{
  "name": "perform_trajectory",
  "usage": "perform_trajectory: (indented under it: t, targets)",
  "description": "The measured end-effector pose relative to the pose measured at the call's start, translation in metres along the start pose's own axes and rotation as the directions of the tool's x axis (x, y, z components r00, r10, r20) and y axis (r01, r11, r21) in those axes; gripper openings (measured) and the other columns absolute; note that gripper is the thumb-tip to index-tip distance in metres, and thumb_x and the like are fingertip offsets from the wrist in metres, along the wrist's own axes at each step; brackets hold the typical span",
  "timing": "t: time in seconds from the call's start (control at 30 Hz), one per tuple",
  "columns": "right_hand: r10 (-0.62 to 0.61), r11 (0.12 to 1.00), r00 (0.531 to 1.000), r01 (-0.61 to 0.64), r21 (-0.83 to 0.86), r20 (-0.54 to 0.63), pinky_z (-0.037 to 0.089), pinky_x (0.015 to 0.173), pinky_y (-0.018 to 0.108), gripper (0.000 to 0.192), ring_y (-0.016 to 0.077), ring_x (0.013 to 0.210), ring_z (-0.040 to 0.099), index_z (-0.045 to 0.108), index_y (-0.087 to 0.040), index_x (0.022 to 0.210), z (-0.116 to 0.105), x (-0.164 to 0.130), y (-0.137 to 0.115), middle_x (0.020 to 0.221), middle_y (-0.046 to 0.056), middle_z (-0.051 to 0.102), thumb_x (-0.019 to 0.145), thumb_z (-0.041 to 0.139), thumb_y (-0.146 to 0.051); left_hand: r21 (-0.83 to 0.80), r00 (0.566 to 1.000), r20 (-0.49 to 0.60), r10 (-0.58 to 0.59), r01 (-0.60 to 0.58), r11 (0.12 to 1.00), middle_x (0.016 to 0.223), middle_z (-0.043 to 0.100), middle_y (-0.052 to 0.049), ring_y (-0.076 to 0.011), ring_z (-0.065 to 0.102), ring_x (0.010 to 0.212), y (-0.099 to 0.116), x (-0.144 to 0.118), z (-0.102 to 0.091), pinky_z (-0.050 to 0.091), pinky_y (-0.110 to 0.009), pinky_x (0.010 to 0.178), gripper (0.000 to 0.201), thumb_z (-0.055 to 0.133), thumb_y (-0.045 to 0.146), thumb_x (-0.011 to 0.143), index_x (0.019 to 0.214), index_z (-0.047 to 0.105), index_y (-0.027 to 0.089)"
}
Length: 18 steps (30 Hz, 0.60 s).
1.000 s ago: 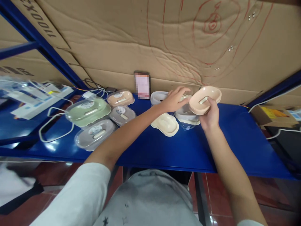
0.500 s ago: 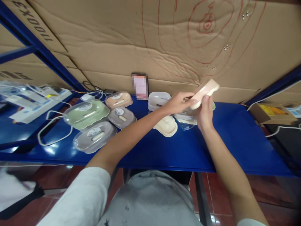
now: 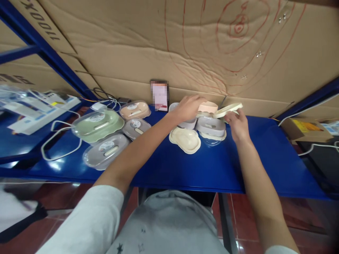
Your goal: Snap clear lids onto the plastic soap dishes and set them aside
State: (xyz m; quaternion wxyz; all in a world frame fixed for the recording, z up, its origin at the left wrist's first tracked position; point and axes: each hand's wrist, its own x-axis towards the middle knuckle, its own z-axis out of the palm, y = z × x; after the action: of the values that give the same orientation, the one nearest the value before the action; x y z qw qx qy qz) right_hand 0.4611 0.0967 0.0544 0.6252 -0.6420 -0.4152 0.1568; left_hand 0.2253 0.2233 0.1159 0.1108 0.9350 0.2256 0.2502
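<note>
My left hand (image 3: 189, 107) is closed at the left side of a peach plastic box (image 3: 209, 107), its fingertips at the box's top edge and partly out of sight. In my right hand (image 3: 237, 124) is a cream wavy-edged tray (image 3: 227, 110), tilted and held by its near edge, just right of the peach box. Before them stands a grey oval box (image 3: 211, 126) on a cream wavy base, with a clear cover (image 3: 211, 141) under it. Left of that, cream wavy trays (image 3: 186, 139) lie overlapping. Another grey box (image 3: 188, 124) is half hidden behind my left wrist.
Several finished-looking oval boxes with clear covers, including a green one (image 3: 97, 121) and a peach one (image 3: 135, 110), sit at left. A phone (image 3: 160, 95) leans on the cardboard wall (image 3: 119, 53). White cables (image 3: 45, 146) and a power strip (image 3: 45, 118) are further left.
The peach box and cream tray, held together in the air before, are now apart. My left hand has lowered the box leftward; my right hand has drawn the tray to the right.
</note>
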Motion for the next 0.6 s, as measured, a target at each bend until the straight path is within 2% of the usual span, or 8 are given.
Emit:
perform_trajectory:
  t: [0.1, 0.2, 0.3, 0.37, 0.43, 0.5, 0.53, 0.6]
  targets:
    - [0.017, 0.978, 1.000, -0.011, -0.207, 0.025, 0.062, 0.084, 0.048, 0.059, 0.0259, 0.083, 0.073, 0.068, -0.022, 0.114, -0.009, -0.003, -0.009, 0.096, 0.008, 0.076, 0.075, 0.081, -0.063, 0.045, 0.999, -0.005, -0.045, 0.045, 0.998, 0.142, 0.071, -0.011, -0.0378, 0.065, 0.134, 0.006, -0.017, -0.009, 0.046, -0.058, 0.114, 0.050, 0.052, 0.015, 0.092, 0.138, 0.070, 0.027]
    - [0.002, 0.910, 1.000, -0.001, -0.415, 0.002, 0.055, 0.100, 0.053, 0.037, 0.0322, 0.097, 0.073, 0.073, -0.022, 0.096, -0.019, -0.005, -0.018, 0.095, 0.012, 0.077, 0.086, 0.072, -0.058, 0.094, 0.997, -0.015, -0.070, 0.071, 0.993, 0.147, 0.068, -0.007, -0.0352, 0.062, 0.136, 0.010, -0.051, -0.029, 0.042, -0.060, 0.119, 0.043, 0.049, 0.025, 0.101, 0.140, 0.066, 0.032]
    - [0.027, 0.787, 0.999, -0.038, -0.616, -0.026, 0.049, 0.104, 0.058, 0.030, 0.0392, 0.108, 0.071, 0.069, -0.024, 0.077, -0.028, -0.006, -0.023, 0.094, 0.016, 0.077, 0.091, 0.068, -0.050, 0.156, 0.988, -0.048, -0.144, 0.149, 0.976, 0.154, 0.063, -0.009, -0.0355, 0.055, 0.143, 0.003, -0.095, -0.064, 0.033, -0.065, 0.125, 0.041, 0.043, 0.037, 0.108, 0.143, 0.063, 0.029]
    - [0.064, 0.716, 0.997, -0.067, -0.695, -0.031, 0.049, 0.100, 0.060, 0.029, 0.0424, 0.107, 0.070, 0.065, -0.025, 0.070, -0.033, -0.006, -0.025, 0.089, 0.018, 0.075, 0.089, 0.071, -0.045, 0.191, 0.973, -0.067, -0.220, 0.229, 0.955, 0.156, 0.061, -0.012, -0.0413, 0.052, 0.145, -0.012, -0.126, -0.093, 0.025, -0.076, 0.125, 0.043, 0.048, 0.049, 0.108, 0.140, 0.065, 0.027]
    - [0.073, 0.682, 0.997, -0.060, -0.729, -0.014, 0.050, 0.097, 0.059, 0.031, 0.0431, 0.105, 0.070, 0.063, -0.025, 0.067, -0.035, -0.006, -0.026, 0.085, 0.018, 0.074, 0.091, 0.070, -0.043, 0.247, 0.934, -0.090, -0.345, 0.357, 0.901, 0.157, 0.061, -0.005, -0.0426, 0.048, 0.147, -0.033, -0.160, -0.124, 0.012, -0.083, 0.126, 0.051, 0.055, 0.068, 0.102, 0.140, 0.064, 0.036]
    - [0.033, 0.654, 0.999, -0.011, -0.756, 0.015, 0.050, 0.092, 0.057, 0.033, 0.0427, 0.102, 0.070, 0.063, -0.026, 0.069, -0.034, -0.007, -0.027, 0.085, 0.019, 0.074, 0.095, 0.065, -0.046, 0.305, 0.875, -0.112, -0.471, 0.481, 0.822, 0.161, 0.057, 0.001, -0.0423, 0.040, 0.154, -0.057, -0.196, -0.154, 0.010, -0.082, 0.129, 0.061, 0.059, 0.078, 0.095, 0.146, 0.057, 0.047]
    - [0.006, 0.645, 1.000, 0.020, -0.764, 0.031, 0.051, 0.091, 0.057, 0.034, 0.0423, 0.100, 0.071, 0.064, -0.025, 0.070, -0.032, -0.008, -0.027, 0.084, 0.019, 0.074, 0.096, 0.062, -0.048, 0.317, 0.844, -0.119, -0.522, 0.531, 0.786, 0.161, 0.056, -0.001, -0.0446, 0.039, 0.154, -0.069, -0.215, -0.166, 0.016, -0.084, 0.127, 0.071, 0.063, 0.081, 0.089, 0.150, 0.054, 0.047]
    - [-0.046, 0.643, 0.997, 0.082, -0.762, 0.068, 0.051, 0.088, 0.056, 0.036, 0.0411, 0.097, 0.071, 0.066, -0.024, 0.075, -0.027, -0.011, -0.030, 0.085, 0.018, 0.074, 0.097, 0.059, -0.052, 0.307, 0.787, -0.069, -0.613, 0.602, 0.738, 0.160, 0.055, -0.006, -0.0501, 0.042, 0.152, -0.092, -0.250, -0.185, 0.035, -0.082, 0.120, 0.095, 0.074, 0.083, 0.074, 0.157, 0.046, 0.047]
